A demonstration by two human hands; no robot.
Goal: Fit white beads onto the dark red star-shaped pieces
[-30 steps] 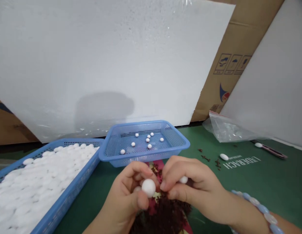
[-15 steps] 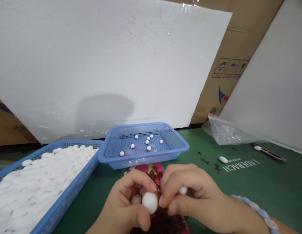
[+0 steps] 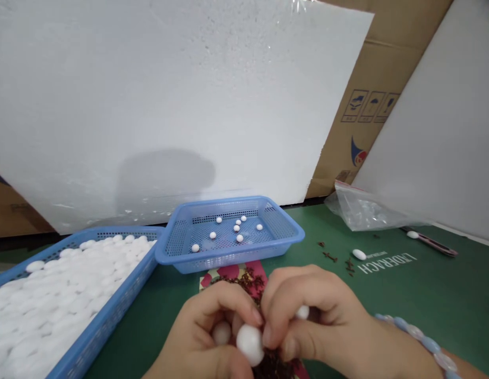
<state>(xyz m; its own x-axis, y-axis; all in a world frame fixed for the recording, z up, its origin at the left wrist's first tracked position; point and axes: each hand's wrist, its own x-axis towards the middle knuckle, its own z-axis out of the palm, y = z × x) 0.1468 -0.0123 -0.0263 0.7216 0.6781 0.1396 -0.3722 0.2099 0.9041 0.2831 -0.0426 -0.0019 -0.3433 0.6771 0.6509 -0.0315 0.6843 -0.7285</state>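
Note:
My left hand [image 3: 212, 331] is closed, pinching a smooth white ball [image 3: 250, 345] between thumb and forefinger. A second white ball [image 3: 221, 333] is tucked inside its curled fingers. Against the pinched ball's right side, my right hand [image 3: 319, 316] is closed, thumb and fingertips drawn together; anything between those tips is too small or hidden to make out. Another white ball [image 3: 302, 312] shows within the right hand's curled fingers. Beneath both hands lies a heap of small dark reddish-brown pieces [image 3: 244, 281] on a pink patterned sheet [image 3: 260, 269].
A blue basket [image 3: 106, 321] full of white balls stands at left. Behind the hands, another blue basket [image 3: 228, 261] holds several balls. On the green mat [image 3: 386, 300] lie a loose white ball [image 3: 359, 255], brown bits [image 3: 349, 265], tweezers [image 3: 437, 245] and a plastic bag [image 3: 366, 210].
Both hands have shifted slightly right and closer together, the left hand's pinched ball moving slightly right and down with them. The view has tilted a little.

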